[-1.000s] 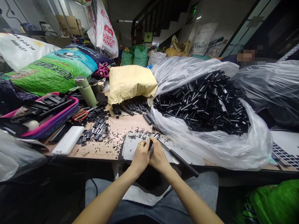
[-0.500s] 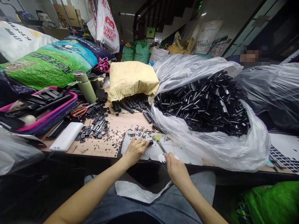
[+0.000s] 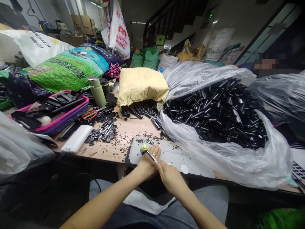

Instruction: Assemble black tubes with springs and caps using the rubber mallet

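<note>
At the table's front edge my left hand (image 3: 148, 162) rests on a white mat (image 3: 166, 156), fingers curled around a small black part that I can barely see. My right hand (image 3: 169, 175) grips the handle of a small hammer (image 3: 145, 149) with a yellow-green head. The hammer head sits down at my left fingertips. Tiny black beads (image 3: 124, 141) are scattered over the mat and the wooden table (image 3: 105, 152).
A big clear bag of black tubes (image 3: 214, 108) fills the right. A yellow sack (image 3: 141, 84) spills ribbed black springs (image 3: 140, 112). Left stand a green flask (image 3: 97, 90), red scissors (image 3: 89, 114), a white power bank (image 3: 76, 138) and a pink tray (image 3: 57, 121). Another person sits far right.
The hammer head, raised half a second ago, has come down onto the part at my left fingertips. My right hand has moved in toward the left. The view shifted slightly.
</note>
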Demonstrator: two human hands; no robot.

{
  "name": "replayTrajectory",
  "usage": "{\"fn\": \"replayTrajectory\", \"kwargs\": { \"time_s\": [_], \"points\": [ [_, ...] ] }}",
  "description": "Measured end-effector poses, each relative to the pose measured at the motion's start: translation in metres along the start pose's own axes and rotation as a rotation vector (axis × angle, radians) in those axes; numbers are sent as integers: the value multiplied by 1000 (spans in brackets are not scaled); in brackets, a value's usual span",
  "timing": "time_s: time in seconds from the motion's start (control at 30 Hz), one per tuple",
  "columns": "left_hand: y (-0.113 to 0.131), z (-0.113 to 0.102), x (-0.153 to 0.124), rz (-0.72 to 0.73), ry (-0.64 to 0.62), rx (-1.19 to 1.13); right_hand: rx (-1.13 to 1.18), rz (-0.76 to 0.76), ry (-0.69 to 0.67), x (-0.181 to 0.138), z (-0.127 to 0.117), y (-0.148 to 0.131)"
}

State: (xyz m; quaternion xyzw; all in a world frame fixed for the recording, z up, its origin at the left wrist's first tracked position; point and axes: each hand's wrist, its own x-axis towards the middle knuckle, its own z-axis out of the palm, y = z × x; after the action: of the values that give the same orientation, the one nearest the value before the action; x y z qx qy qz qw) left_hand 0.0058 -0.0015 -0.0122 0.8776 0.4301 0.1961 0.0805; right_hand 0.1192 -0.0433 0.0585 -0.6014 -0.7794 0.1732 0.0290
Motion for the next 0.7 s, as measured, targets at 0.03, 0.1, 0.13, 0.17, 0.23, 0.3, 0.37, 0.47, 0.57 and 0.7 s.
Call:
{"fn": "replayTrajectory", "kwargs": {
  "time_s": [0.03, 0.1, 0.13, 0.17, 0.23, 0.3, 0.37, 0.47, 0.57, 0.7],
  "points": [
    [0, -4, 2, -31, -3, -57, 11, 19, 17, 1, -2, 6],
    [3, -15, 5, -78, -26, -184, 21, 80, 71, 2, -8, 22],
    [4, -20, 9, -97, -44, -252, 8, 119, 100, 2, -11, 32],
    [3, -26, 14, -106, -59, -310, -17, 156, 122, 2, -12, 43],
    [-5, -35, 33, -224, -57, -419, -92, 227, 159, 2, -8, 65],
    [-24, -41, 66, -519, 19, -468, -165, 266, 211, 3, -2, 82],
    [-47, -43, 106, -670, 82, -449, -195, 229, 285, 5, 1, 90],
    [-71, -37, 154, -792, 89, -441, -143, 92, 420, 24, -15, 93],
    [-72, -25, 170, -807, 79, -467, -145, 52, 598, 65, -50, 102],
    [-61, -17, 151, -773, 86, -539, -204, 57, 616, 129, -91, 133]
  ]
}}
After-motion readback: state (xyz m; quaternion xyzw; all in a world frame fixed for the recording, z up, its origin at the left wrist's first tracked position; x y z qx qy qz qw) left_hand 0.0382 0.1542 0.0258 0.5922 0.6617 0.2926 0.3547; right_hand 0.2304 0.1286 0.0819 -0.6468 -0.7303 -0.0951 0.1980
